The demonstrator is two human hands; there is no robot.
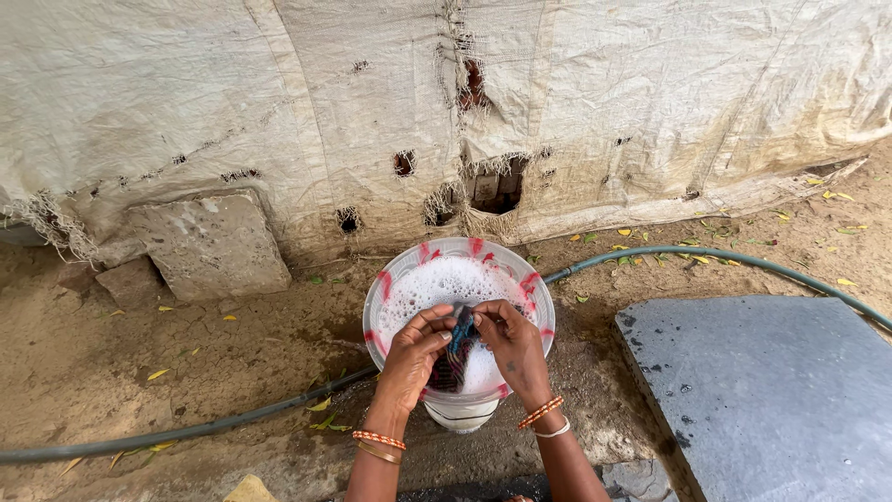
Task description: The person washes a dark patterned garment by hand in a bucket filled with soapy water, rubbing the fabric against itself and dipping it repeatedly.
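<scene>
A round white plastic bucket (458, 279) with red streaks on its rim stands on cracked, damp earth, filled with white foamy suds. Over its near half, both hands pinch a small wet cloth (455, 349), dark with blue and reddish threads, which hangs limp and bunched between them.

The left hand (415, 358) comes in from the near side, wrist bent, fingers curled tight on the cloth's left edge; orange and gold bangles ring the wrist. The right hand (514, 346) mirrors it, fingers closed on the cloth's upper right edge, with orange and white bangles at its wrist. Both grips are narrow, knuckles close together.

A dark green hose (232, 423) snakes across the ground from the near left, passes behind the bucket and runs off to the right. A flat grey stone slab (771, 390), wet and speckled, lies to the right. A rough stone block (209, 244) leans at the far left against a torn, stained white tarpaulin (576, 102). Yellow leaves (158, 374) dot the soil.
</scene>
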